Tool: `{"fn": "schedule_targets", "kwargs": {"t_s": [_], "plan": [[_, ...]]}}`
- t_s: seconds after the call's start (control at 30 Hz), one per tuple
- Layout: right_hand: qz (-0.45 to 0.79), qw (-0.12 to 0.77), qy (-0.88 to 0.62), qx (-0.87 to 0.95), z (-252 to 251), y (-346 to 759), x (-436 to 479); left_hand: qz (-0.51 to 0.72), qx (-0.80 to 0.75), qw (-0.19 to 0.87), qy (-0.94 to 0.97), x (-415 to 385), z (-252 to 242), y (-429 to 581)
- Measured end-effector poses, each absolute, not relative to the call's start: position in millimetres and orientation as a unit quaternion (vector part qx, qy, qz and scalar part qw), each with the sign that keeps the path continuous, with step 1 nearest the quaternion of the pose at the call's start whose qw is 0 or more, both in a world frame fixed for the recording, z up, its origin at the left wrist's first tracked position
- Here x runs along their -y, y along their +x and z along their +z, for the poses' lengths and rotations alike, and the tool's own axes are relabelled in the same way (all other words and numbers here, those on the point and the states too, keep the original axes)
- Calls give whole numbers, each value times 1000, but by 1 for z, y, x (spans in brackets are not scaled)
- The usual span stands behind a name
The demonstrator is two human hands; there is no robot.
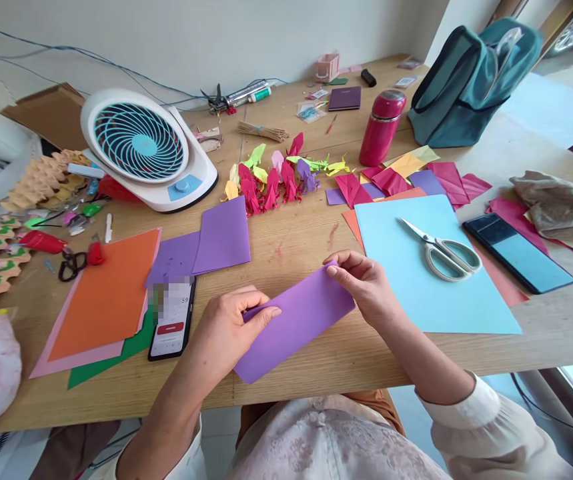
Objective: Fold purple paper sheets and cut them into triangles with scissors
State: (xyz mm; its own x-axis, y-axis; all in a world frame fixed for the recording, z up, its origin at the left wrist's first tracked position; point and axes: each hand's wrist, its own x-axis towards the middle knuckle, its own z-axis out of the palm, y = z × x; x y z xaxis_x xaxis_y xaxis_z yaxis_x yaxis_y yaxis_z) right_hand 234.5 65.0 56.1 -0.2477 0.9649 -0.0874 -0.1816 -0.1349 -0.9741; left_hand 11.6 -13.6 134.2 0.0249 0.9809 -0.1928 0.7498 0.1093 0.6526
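A rectangular purple paper [299, 323] (plain on its visible face) slants up rightward, pinched near both ends of its upper edge, at the near side of the table [366, 357].

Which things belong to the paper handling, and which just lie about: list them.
Likely part of it:
purple paper, held by left hand and right hand
other purple sheets
folded paper figures
white-handled scissors

Seemingly just lying about:
fan
bottle
teal backpack

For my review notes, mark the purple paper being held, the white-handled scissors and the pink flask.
Held purple paper [297, 323]: head view, middle of its upper face.
White-handled scissors [431, 241]: head view, around the pivot.
Pink flask [380, 138]: head view, body below the lid.
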Motion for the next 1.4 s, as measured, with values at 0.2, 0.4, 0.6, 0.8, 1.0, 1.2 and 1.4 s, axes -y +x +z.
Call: {"fn": "schedule_targets", "kwargs": {"t_s": [0.2,0.4,0.6,0.8,1.0,1.2,1.4], "plan": [[647,472,-400,446,55,235,-64,174,-679,314,640,14,136,13],[640,495,-383,445,53,236,-65,174,-680,303,645,14,138,14],[616,519,-386,449,51,239,-63,183,-672,289,658,13,143,16],[602,535,-407,430,53,238,-63,197,-667,262,669,8,148,21],[599,534,-418,425,52,239,-63,197,-662,246,680,6,150,23],[605,530,-414,427,50,241,-62,204,-659,244,682,4,148,22],[597,530,-417,434,49,241,-63,200,-660,239,684,2,147,22]]}}
